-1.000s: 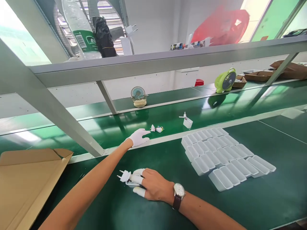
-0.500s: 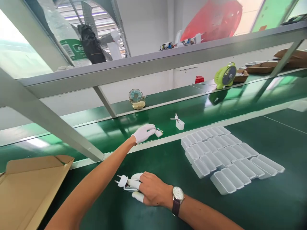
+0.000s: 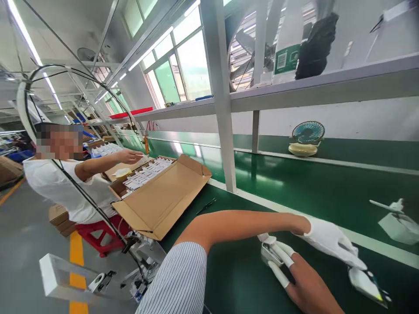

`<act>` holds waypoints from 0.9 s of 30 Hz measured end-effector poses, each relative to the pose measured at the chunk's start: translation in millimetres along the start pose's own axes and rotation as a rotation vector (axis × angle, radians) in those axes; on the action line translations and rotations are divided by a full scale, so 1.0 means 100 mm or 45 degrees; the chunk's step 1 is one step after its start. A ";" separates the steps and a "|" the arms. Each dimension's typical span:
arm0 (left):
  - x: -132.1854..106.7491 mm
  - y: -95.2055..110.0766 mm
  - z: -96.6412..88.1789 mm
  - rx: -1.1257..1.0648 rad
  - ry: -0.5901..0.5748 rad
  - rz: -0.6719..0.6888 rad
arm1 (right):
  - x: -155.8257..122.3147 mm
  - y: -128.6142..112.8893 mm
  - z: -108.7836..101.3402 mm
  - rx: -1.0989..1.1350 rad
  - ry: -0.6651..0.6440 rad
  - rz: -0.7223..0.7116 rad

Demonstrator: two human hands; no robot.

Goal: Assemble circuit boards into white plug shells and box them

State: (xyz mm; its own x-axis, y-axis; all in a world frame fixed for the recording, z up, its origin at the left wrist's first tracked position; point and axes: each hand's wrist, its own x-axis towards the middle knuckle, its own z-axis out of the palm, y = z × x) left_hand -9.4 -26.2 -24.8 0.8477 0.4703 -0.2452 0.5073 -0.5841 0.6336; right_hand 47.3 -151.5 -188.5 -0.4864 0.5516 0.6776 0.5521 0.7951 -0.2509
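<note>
My left hand, in a white glove, reaches across to the right and pinches a small white open plastic case with coloured parts at its far end. My right hand, with white covers on the fingertips, grips a white adapter housing low over the green table. My left forearm passes just above it and partly hides its plug end. Another white case, with a white plug piece on top, rests on the green belt at the right.
An open cardboard box with white parts stands left of my arm. Beyond it a co-worker reaches over the box. A white post rises at the belt edge. A small fan sits behind the belt. Tweezers lie by the box.
The view has swung left, bringing the co-worker and box into sight. My left hand has lifted the white case off the belt and drawn it back toward the near table. My right hand keeps its housing.
</note>
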 end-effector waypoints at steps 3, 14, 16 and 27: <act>-0.30 0.02 0.00 -0.039 -0.231 0.018 | 0.08 -0.17 -0.04 0.004 -0.061 0.053; -0.20 -0.03 -0.46 0.001 0.421 -0.246 | 0.56 -0.39 -0.24 0.126 -0.334 0.164; -0.11 -0.09 -0.54 0.003 0.456 -0.286 | 0.54 -0.37 -0.22 0.099 -0.324 0.151; 0.87 -0.34 -0.45 -0.252 0.385 -0.407 | 0.50 -0.24 -0.09 -0.019 -0.348 0.055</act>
State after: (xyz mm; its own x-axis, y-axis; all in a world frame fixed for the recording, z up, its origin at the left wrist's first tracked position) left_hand 40.4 64.0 -34.5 0.5563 0.7941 -0.2447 0.6712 -0.2557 0.6958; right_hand 16.1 -145.9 -142.4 -0.6258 0.6338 0.4547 0.5851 0.7669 -0.2636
